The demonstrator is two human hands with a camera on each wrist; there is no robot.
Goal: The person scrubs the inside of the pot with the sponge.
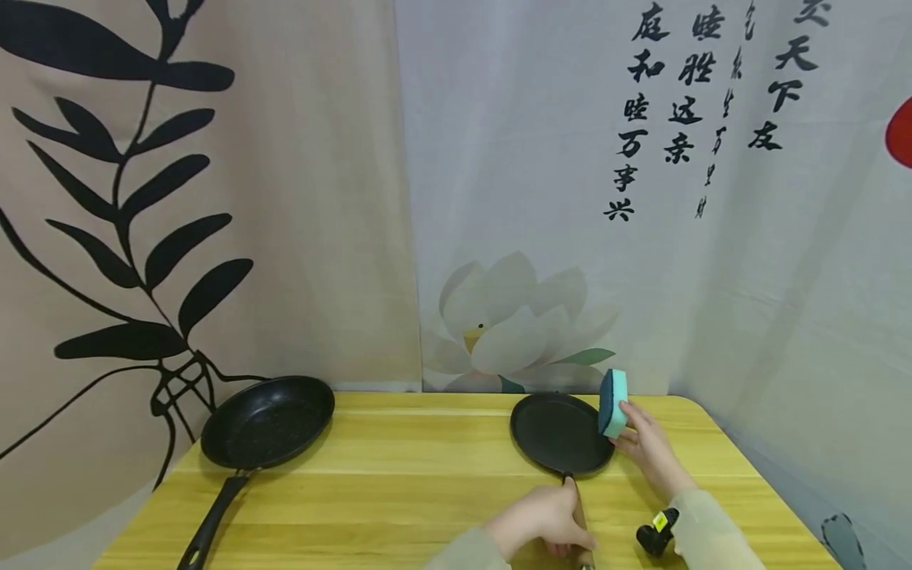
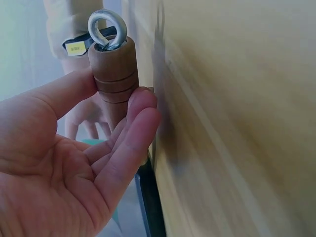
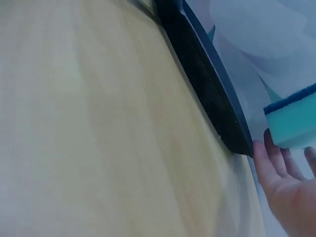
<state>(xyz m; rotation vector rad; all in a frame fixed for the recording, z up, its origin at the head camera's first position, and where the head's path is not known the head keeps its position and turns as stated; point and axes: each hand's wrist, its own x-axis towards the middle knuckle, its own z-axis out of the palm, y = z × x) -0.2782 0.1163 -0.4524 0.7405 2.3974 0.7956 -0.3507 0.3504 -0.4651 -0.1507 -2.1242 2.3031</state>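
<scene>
My left hand holds the wooden handle of a small flat black pan, between thumb and fingers. A metal ring tops the handle's end in the left wrist view. The pan sits near the table's far edge. At its right rim, my right hand holds a turquoise sponge with a dark blue scouring side, which is turned toward the pan. In the right wrist view the sponge stands on edge above the fingers, beside the pan's rim.
A larger, deeper black frying pan stands at the table's left, its handle pointing toward me. The light wooden table ends at a printed curtain. A black device with a yellow label is at my right wrist.
</scene>
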